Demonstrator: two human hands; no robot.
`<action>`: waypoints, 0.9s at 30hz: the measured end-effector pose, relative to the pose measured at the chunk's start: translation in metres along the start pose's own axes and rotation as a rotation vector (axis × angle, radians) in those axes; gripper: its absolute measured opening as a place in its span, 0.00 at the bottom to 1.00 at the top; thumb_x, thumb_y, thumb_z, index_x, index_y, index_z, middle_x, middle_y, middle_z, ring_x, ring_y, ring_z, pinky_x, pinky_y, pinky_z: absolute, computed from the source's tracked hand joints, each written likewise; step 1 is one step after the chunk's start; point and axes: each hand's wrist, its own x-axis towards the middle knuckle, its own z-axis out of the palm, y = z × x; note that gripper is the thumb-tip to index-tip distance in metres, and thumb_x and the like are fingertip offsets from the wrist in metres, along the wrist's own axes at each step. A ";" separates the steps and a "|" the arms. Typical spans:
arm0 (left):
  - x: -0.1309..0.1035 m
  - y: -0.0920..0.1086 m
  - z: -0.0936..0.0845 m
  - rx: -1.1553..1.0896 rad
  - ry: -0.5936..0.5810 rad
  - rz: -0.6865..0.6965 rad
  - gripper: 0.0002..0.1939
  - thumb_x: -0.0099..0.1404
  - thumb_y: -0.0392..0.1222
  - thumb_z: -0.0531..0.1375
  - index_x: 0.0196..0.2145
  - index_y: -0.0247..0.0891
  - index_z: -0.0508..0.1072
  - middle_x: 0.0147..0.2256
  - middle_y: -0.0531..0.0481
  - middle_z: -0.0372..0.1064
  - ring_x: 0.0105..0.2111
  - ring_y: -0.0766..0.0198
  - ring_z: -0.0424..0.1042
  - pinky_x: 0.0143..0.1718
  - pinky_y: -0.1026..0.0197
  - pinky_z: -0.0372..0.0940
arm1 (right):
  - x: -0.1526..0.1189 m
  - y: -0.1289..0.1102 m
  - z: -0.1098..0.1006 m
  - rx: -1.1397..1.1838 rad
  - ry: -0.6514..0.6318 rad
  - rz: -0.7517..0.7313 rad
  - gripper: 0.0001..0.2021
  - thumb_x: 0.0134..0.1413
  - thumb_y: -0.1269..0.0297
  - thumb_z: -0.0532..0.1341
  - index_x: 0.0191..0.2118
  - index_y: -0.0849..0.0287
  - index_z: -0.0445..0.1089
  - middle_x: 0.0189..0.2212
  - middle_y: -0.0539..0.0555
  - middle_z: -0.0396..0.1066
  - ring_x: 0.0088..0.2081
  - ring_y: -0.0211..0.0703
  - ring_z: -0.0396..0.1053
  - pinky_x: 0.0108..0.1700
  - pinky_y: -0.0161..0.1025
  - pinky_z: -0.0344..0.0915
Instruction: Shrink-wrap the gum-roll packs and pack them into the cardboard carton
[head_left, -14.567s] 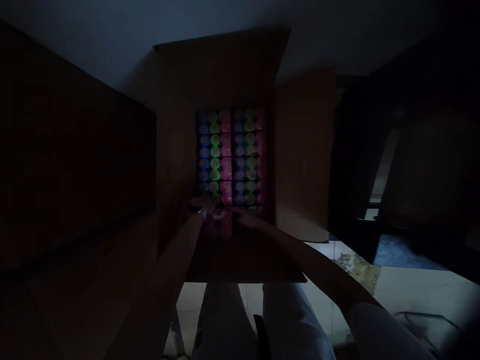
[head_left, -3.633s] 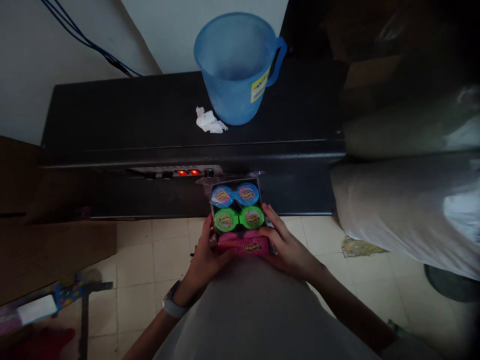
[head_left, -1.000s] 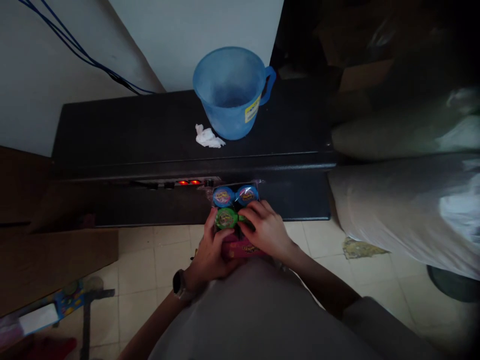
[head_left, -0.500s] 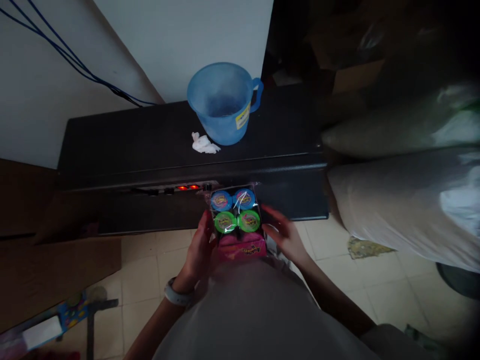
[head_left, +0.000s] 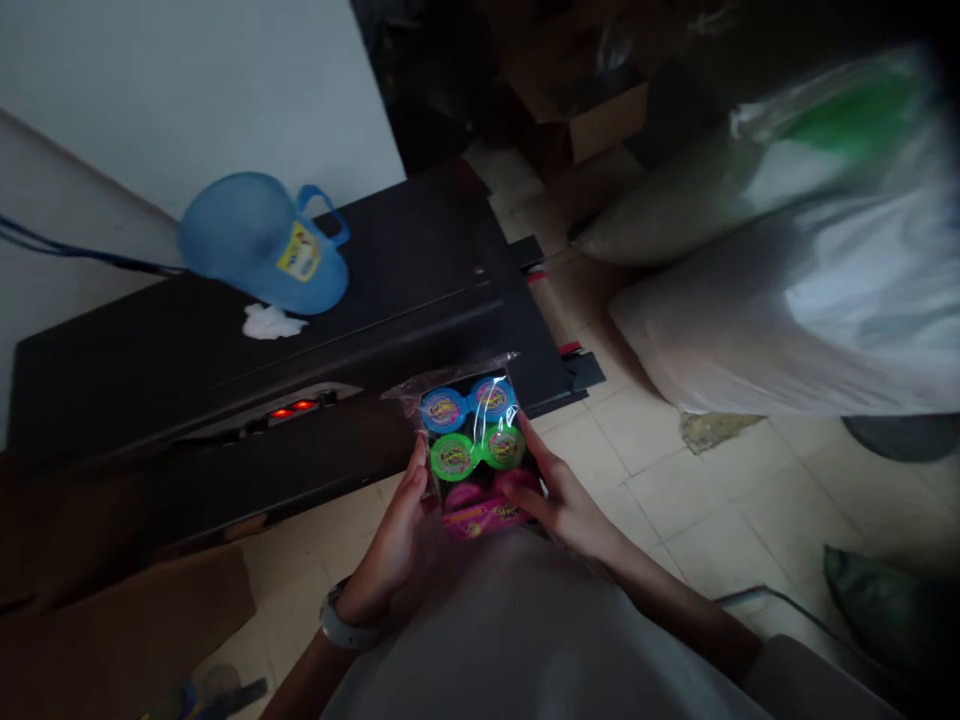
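Note:
I hold a clear-wrapped pack of round candy tubs (head_left: 472, 445) in front of my body, with blue tubs at the far end, green in the middle and pink nearest me. My left hand (head_left: 394, 545) grips its left side. My right hand (head_left: 559, 500) grips its right side, thumb lying over the pink end. Loose wrap sticks up at the pack's far end.
A long black cabinet (head_left: 187, 370) with two red lights (head_left: 291, 408) stands ahead on the left. On it sit a blue plastic jug (head_left: 259, 240) and a crumpled white tissue (head_left: 268, 322). Large pale sacks (head_left: 787, 300) lie at right on the tiled floor (head_left: 675, 490). A brown cardboard sheet (head_left: 120, 640) lies lower left.
My view has swung right, so the cabinet and jug shifted left. My right hand, apart from the pack half a second ago, now grips its right side.

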 end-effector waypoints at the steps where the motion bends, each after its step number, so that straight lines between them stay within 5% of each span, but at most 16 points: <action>1: 0.003 -0.002 0.008 0.027 -0.047 -0.011 0.49 0.54 0.71 0.60 0.68 0.50 0.53 0.69 0.52 0.42 0.67 0.48 0.48 0.58 0.48 0.61 | -0.009 0.001 -0.007 0.028 0.037 0.030 0.41 0.59 0.60 0.61 0.71 0.56 0.38 0.50 0.56 0.72 0.46 0.48 0.74 0.48 0.45 0.74; 8: 0.023 -0.014 0.060 0.229 -0.359 -0.102 0.53 0.53 0.71 0.59 0.69 0.46 0.50 0.70 0.51 0.40 0.68 0.48 0.45 0.61 0.46 0.57 | -0.074 0.013 -0.022 0.254 0.428 0.150 0.42 0.55 0.61 0.62 0.71 0.55 0.42 0.63 0.55 0.60 0.61 0.51 0.62 0.59 0.48 0.66; 16: 0.024 -0.030 0.088 0.326 -0.568 -0.203 0.35 0.61 0.58 0.60 0.63 0.45 0.61 0.66 0.51 0.54 0.62 0.52 0.59 0.51 0.53 0.65 | -0.123 0.034 0.012 0.326 0.835 0.145 0.38 0.52 0.61 0.63 0.68 0.55 0.52 0.63 0.58 0.59 0.62 0.52 0.61 0.62 0.52 0.60; 22: 0.035 -0.034 0.097 0.335 -0.529 -0.226 0.24 0.69 0.47 0.55 0.62 0.45 0.62 0.65 0.52 0.56 0.61 0.56 0.62 0.47 0.58 0.66 | -0.113 0.050 0.014 0.346 0.894 0.118 0.36 0.52 0.61 0.63 0.67 0.55 0.54 0.62 0.58 0.61 0.61 0.53 0.63 0.61 0.54 0.62; 27: 0.055 -0.025 0.123 0.257 -0.574 -0.154 0.26 0.69 0.53 0.55 0.62 0.48 0.62 0.63 0.52 0.60 0.62 0.54 0.61 0.53 0.54 0.64 | -0.085 0.051 -0.036 0.288 0.822 0.136 0.37 0.51 0.57 0.64 0.66 0.56 0.55 0.62 0.59 0.61 0.61 0.53 0.63 0.61 0.53 0.62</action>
